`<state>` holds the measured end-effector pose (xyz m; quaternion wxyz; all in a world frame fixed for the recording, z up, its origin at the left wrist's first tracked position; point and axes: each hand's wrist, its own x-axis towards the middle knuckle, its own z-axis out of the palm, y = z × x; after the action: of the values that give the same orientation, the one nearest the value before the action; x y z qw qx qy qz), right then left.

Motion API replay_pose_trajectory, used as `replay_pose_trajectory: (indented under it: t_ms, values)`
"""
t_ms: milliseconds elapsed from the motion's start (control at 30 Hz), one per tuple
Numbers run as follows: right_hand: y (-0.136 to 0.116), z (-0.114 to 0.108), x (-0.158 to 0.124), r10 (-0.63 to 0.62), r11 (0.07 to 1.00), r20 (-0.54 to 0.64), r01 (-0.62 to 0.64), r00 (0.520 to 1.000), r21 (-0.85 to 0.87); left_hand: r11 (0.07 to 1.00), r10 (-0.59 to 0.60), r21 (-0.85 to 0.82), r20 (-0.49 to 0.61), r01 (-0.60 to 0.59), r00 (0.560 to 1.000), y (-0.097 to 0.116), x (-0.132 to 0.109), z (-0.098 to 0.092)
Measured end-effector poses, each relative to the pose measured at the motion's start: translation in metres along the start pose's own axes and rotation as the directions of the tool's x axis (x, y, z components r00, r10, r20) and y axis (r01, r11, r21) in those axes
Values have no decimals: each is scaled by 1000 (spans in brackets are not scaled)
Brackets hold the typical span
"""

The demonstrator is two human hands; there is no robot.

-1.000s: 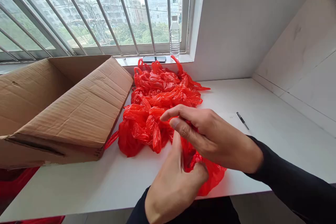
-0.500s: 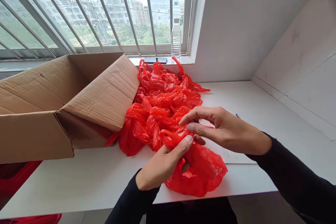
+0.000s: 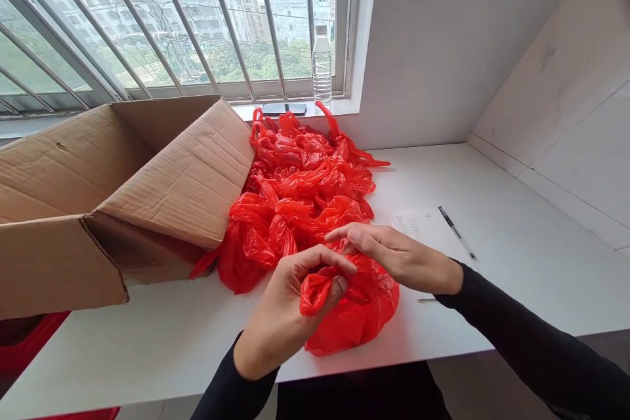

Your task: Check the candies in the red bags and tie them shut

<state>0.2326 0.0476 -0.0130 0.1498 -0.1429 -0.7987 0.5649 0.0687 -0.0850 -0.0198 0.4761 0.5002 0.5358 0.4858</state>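
Note:
Near the front edge of the white table, a red plastic bag point(image 3: 352, 318) hangs from my left hand point(image 3: 290, 308), whose fingers are wrapped round its gathered top, with a loop sticking out between thumb and forefinger. My right hand point(image 3: 394, 252) lies over the back of the same bag, its thumb and forefinger closed near the gathered plastic; the fingertips are partly hidden, so I cannot make out what they pinch. Just behind both hands spreads a pile of knotted red bags point(image 3: 305, 177), touching the cardboard box's side.
An open cardboard box point(image 3: 172, 177) tilts at the left. Beyond the pile, a phone point(image 3: 284, 109) and a clear bottle point(image 3: 322, 69) stand on the windowsill. A written sheet point(image 3: 428, 230) and a pen point(image 3: 457, 231) lie at the right. Red containers show below left.
My left hand has turned and closed round the bag's top, its loop now facing me. My right hand has shifted down and left, uncovering the pen and sheet. The view has moved slightly.

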Motion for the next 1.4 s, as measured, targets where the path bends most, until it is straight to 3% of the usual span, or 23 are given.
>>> replay_pose_trajectory:
  t_ms: [67,167,233,267,367,467,600,667,767,833,900,1000,1133,1400]
  values:
    - [10,1,4,35,999,-3,-35,999,-1,950,193,270,-116,-157,974,-7,-1,4]
    - [22,4,7,44,999,73,-46,996,17,702,553,619,-160,-353,818,-24,-1,8]
    - [28,8,8,21,998,128,-28,992,55,588,657,708,-134,-392,742,-34,0,9]
    - [29,9,8,9,997,137,-19,991,72,558,670,733,-122,-389,732,-38,1,8]
    - [26,13,8,-12,999,60,9,998,43,506,653,786,-80,-356,753,-44,2,6]
    - [23,9,0,-58,988,-101,43,993,-149,464,618,824,-37,-326,785,-51,-7,0]
    - [46,-8,-29,8,920,-247,-104,969,-379,403,571,886,-48,-229,819,-76,-40,-20]
    - [66,-16,-48,123,893,-280,-229,952,-387,362,537,918,-62,-163,841,-91,-60,-29]
    - [83,-18,-66,236,886,-329,-341,915,-313,424,475,898,-109,-119,873,-103,-76,-29]
    - [81,-12,-68,213,912,-402,-329,890,-245,477,492,868,-135,-137,860,-100,-73,-18]
    - [72,0,-66,136,947,-463,-252,876,-199,465,507,865,-84,-190,858,-94,-62,-3]
    - [64,26,-61,-35,964,-449,-88,893,-250,372,447,892,73,-259,892,-93,-41,17]
    - [83,61,-62,-226,877,-247,86,942,-472,233,378,947,120,-220,918,-112,-26,30]
    - [124,74,-70,-305,762,-243,83,921,-642,93,322,982,127,-164,938,-128,-33,40]
